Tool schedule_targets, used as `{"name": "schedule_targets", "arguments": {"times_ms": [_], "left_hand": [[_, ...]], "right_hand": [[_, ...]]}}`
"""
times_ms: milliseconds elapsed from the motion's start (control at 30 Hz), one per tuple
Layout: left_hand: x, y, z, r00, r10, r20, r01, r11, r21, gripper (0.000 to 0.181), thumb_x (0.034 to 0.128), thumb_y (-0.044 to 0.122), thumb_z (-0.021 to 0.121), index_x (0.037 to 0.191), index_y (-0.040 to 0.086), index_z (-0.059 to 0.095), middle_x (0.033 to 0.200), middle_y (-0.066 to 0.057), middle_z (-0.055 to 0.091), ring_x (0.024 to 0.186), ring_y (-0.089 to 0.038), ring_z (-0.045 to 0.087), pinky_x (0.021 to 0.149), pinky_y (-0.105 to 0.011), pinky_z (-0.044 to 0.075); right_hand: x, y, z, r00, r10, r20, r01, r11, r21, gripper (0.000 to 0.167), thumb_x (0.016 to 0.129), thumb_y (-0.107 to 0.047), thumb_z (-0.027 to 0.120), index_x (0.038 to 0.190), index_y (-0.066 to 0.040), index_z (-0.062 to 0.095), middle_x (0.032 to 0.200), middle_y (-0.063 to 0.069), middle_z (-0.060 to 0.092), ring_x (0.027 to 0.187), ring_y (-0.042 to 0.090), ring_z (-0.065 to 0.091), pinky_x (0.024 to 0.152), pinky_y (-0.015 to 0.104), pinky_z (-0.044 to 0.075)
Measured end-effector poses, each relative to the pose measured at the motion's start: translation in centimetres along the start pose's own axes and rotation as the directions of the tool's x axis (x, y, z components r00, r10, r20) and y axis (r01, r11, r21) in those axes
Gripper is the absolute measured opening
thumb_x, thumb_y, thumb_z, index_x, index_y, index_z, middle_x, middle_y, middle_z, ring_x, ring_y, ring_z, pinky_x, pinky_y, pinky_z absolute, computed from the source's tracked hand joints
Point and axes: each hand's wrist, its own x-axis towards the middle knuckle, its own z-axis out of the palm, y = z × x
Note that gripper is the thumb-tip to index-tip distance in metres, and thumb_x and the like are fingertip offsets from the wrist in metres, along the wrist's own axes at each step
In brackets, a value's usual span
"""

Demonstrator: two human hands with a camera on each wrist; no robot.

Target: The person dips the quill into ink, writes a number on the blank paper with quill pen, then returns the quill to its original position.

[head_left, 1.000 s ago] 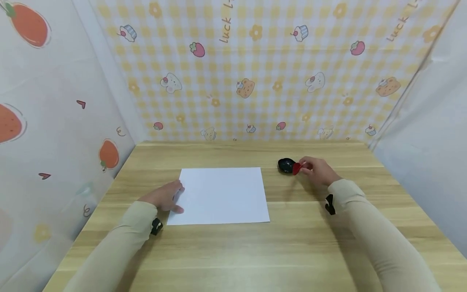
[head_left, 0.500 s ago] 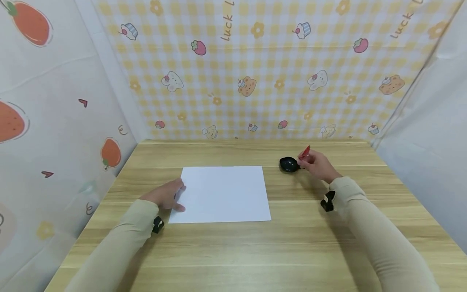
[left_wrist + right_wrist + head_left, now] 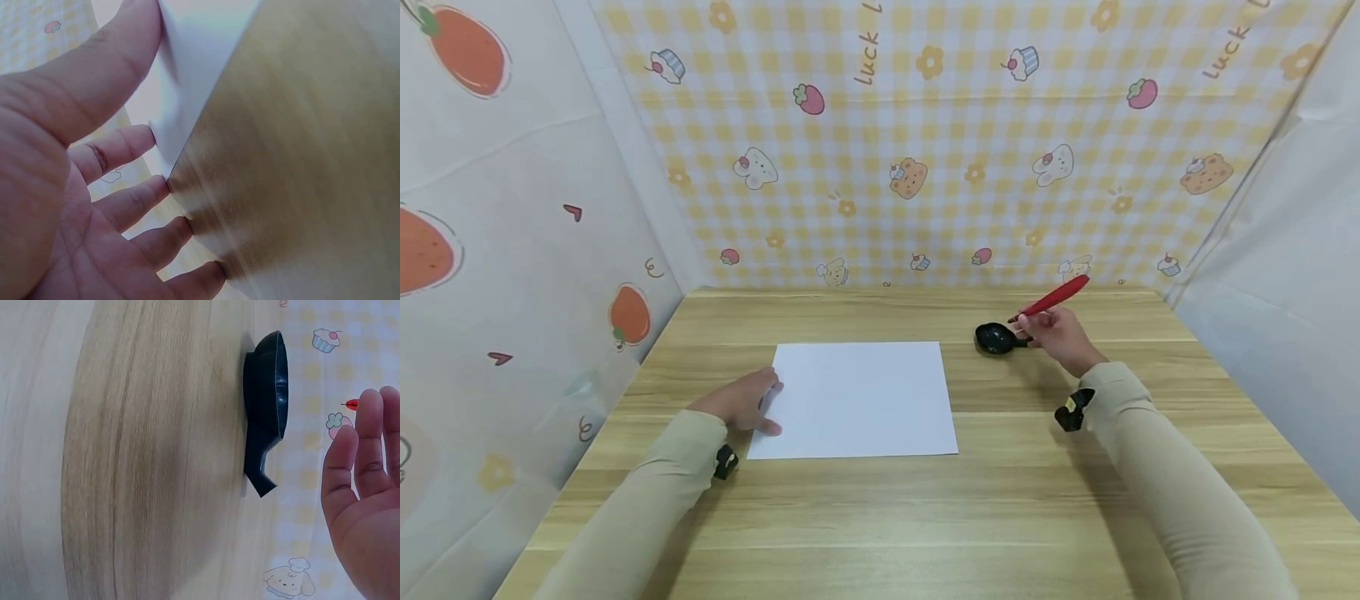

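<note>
The left sleeve [image 3: 632, 508] and right sleeve [image 3: 1187, 487] are long, plain and pale beige, wrinkled toward their ends. On the inner sides sit a left device [image 3: 725, 462] and right device [image 3: 1075, 410], small, black, angular; the right bears a yellowish patch [image 3: 1070, 404].

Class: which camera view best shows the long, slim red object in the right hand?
The head view: it shows the long, slim red object along most of its length, slanting over the right hand. The right wrist view shows only a short red end beside the fingers; the left wrist view shows none.
</note>
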Motion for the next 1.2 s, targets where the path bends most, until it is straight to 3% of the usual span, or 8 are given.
{"name": "schedule_targets", "arguments": {"times_ms": [133, 433, 600, 867, 1200], "left_hand": [[-0.06, 0.00, 0.00, 1.000, -0.001, 0.002, 0.001, 1.000, 0.004, 0.069, 0.0741, 0.022, 0.085, 0.125, -0.004, 0.048, 0.121, -0.020, 0.052, 0.112, -0.034, 0.051, 0.098, -0.051, 0.039], [-0.12, -0.14, 0.08, 1.000, 0.012, 0.005, -0.012, 1.000, -0.002, 0.067, 0.0747, 0.022, 0.085, 0.125, -0.004, 0.049, 0.122, -0.020, 0.052, 0.113, -0.034, 0.050, 0.099, -0.052, 0.038], [-0.13, -0.12, 0.03, 1.000, 0.006, 0.001, -0.006, 1.000, 0.002, 0.067, 0.0749, 0.022, 0.085, 0.125, -0.003, 0.049, 0.124, -0.021, 0.051, 0.115, -0.035, 0.049, 0.100, -0.052, 0.037], [-0.19, -0.06, 0.01, 1.000, -0.004, -0.002, 0.004, 1.000, 0.012, 0.069, 0.0751, 0.023, 0.085, 0.127, -0.003, 0.048, 0.128, -0.023, 0.050, 0.117, -0.036, 0.049, 0.101, -0.052, 0.037], [-0.16, -0.30, 0.08, 1.000, 0.016, -0.005, -0.016, 1.000, 0.003, 0.068, 0.0754, 0.025, 0.084, 0.127, -0.003, 0.049, 0.125, -0.020, 0.051, 0.113, -0.033, 0.049, 0.099, -0.051, 0.038]], "right_hand": [[-0.13, 0.21, -0.16, 1.000, 0.025, -0.016, -0.024, 0.997, 0.067, 0.022, 0.100, -0.022, 0.056, 0.112, -0.003, 0.059, 0.099, 0.009, 0.072, 0.086, 0.013, 0.068, 0.075, 0.036, 0.055], [-0.22, 0.42, -0.67, 0.994, 0.099, -0.055, -0.092, 0.988, 0.121, 0.038, 0.100, -0.026, 0.055, 0.118, 0.007, 0.056, 0.089, -0.012, 0.068, 0.090, 0.014, 0.065, 0.079, 0.033, 0.054], [-0.11, 0.39, -0.63, 0.991, 0.114, -0.075, -0.103, 0.986, 0.129, 0.030, 0.098, -0.027, 0.058, 0.111, 0.000, 0.059, 0.088, -0.011, 0.069, 0.081, 0.005, 0.064, 0.078, 0.033, 0.054], [-0.02, 0.25, -0.49, 0.986, 0.117, -0.117, -0.100, 0.984, 0.144, 0.030, 0.098, -0.034, 0.058, 0.103, -0.005, 0.055, 0.072, -0.007, 0.059, 0.070, 0.011, 0.056, 0.070, 0.029, 0.054], [-0.11, 0.07, -0.20, 0.975, 0.058, -0.213, -0.006, 0.971, 0.238, 0.023, 0.095, -0.030, 0.064, 0.082, -0.011, 0.060, 0.064, -0.004, 0.056, 0.062, 0.010, 0.053, 0.061, 0.023, 0.050]]}}
